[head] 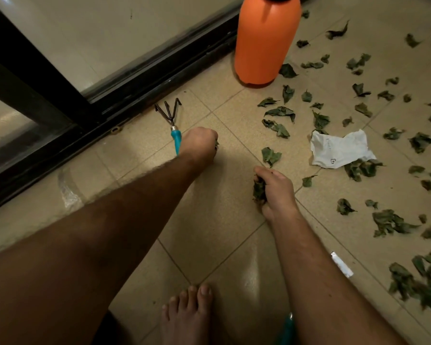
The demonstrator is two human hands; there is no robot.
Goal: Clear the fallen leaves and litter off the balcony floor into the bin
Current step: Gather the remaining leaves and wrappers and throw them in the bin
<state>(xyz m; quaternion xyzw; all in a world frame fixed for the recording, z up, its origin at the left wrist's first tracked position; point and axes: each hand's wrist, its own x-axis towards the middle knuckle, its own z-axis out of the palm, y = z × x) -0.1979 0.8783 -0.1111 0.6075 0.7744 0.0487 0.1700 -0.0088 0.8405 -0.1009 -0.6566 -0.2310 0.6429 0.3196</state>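
Head view showed the right hand (pixel 275 192) gripping a wad of leaves (pixel 259 190), and the left hand (pixel 199 145) closed in a fist with leaf bits showing at its edge. Loose leaves (pixel 280 113) and a paper scrap (pixel 341 151) lay from one to four o'clock on the floor (pixel 219 195). No bin was visible. Best practice, arguably: fill both fists fully, grab the paper too, then make one trip.

one orange bottle (pixel 266 41), one hand rake (pixel 172 120), one crumpled paper (pixel 341 150), two hands (pixel 200 145)
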